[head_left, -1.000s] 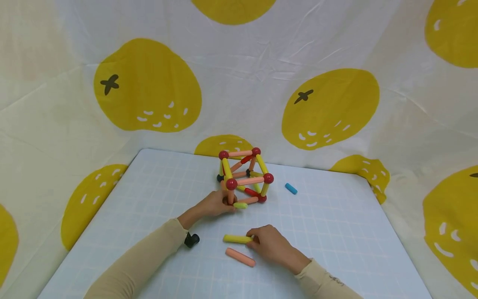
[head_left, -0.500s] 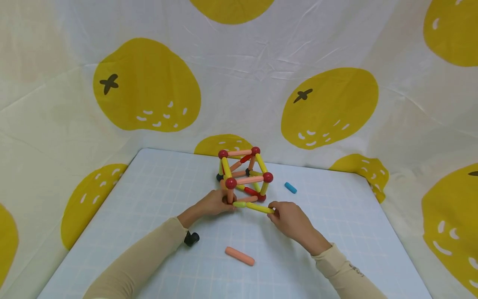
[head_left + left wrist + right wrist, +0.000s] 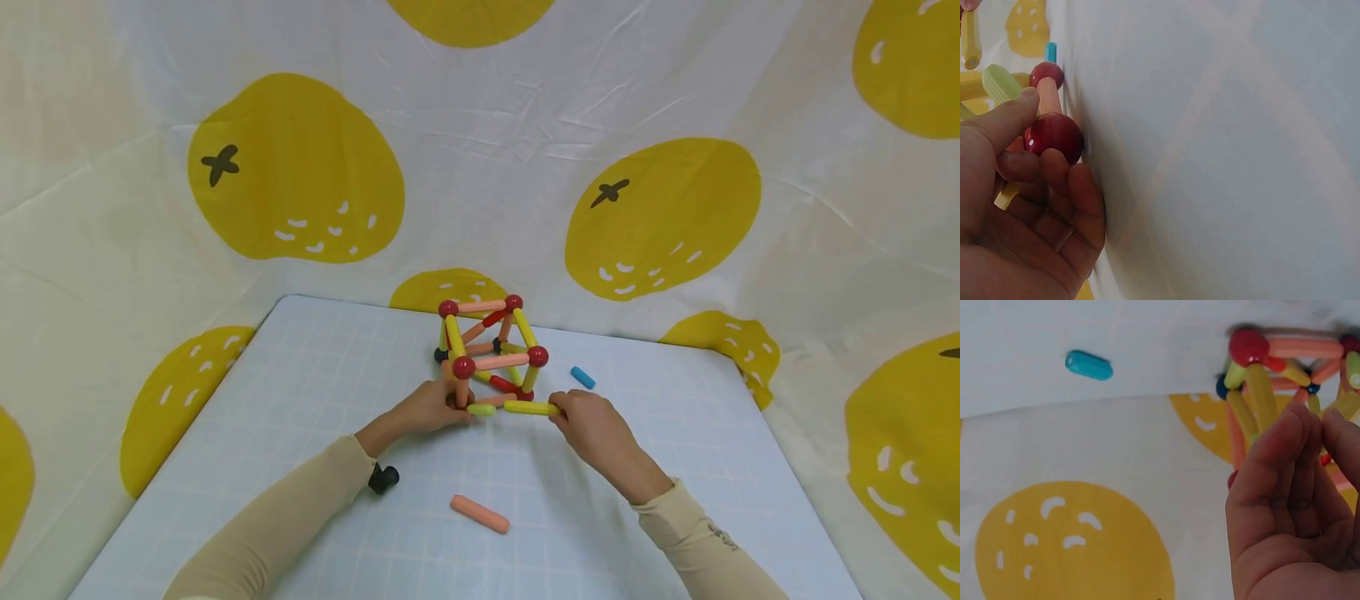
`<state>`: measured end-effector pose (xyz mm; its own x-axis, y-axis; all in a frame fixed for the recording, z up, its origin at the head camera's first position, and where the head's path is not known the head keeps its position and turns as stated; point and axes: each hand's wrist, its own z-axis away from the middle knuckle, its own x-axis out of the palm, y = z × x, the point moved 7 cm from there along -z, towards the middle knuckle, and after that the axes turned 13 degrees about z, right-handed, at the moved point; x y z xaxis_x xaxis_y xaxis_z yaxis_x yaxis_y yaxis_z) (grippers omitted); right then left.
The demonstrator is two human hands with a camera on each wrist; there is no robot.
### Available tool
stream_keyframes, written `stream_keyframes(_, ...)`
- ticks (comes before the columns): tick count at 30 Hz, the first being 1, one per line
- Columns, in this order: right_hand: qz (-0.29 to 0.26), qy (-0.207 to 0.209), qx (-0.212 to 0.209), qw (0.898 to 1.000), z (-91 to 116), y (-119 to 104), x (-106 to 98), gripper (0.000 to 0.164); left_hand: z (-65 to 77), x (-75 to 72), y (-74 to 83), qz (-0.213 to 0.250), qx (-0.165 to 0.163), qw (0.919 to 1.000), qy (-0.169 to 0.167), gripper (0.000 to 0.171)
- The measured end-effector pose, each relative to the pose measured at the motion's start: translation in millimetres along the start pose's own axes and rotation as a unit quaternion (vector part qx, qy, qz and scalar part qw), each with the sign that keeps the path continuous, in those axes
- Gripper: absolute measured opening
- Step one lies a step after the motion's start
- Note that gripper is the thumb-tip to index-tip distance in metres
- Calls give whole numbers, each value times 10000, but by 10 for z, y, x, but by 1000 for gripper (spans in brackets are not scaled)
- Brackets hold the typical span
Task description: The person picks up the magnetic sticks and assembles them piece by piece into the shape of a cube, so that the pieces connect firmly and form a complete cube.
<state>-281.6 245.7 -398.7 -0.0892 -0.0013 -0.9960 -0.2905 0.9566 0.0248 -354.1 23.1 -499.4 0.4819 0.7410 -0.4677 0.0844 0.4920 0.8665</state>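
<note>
A cube-shaped frame [image 3: 501,363] of building sticks and balls stands on the table. My left hand [image 3: 426,408] grips its near left bottom corner. In the left wrist view those fingers curl against a red ball [image 3: 1054,136], and the thumb lies along a short light green stick [image 3: 1002,84] that juts from the corner. Opposite, my right hand [image 3: 598,427] pinches one end of a yellow stick [image 3: 528,407] between thumb and fingertips. That stick points left, its free end a small gap away from the light green one.
Nearer the front lies a salmon stick [image 3: 480,514]. A short blue stick [image 3: 582,377] rests right of the frame. Behind the table [image 3: 675,467] hangs a white cloth [image 3: 480,167] with yellow fruit prints. A small black device [image 3: 385,479] sits at the left wrist.
My right hand has lifted the yellow stick from the front of the table up toward the light green one. Since the middle frame, it has drawn slightly right and levelled. The left hand holds still.
</note>
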Motion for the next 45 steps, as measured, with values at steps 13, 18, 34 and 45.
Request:
stream_keyframes(13,396,250,-364,9982,-48,-197,-39,23,-2,-7,1,-49,85,9999,35,16)
stream_keyframes(18,447,226,-346,9981,-57,-235,-41,23,6,-12,17,-33,204,9998,-17,17)
stream_keyframes(34,-123,-788,-403,9960,19,-2,450,19,-1,-13,14,-68,1,9998,160,18)
stream_keyframes(45,81,-1891,645,9798,-4,146,858,48,4,-8,-8,20,-4,9999,129,16)
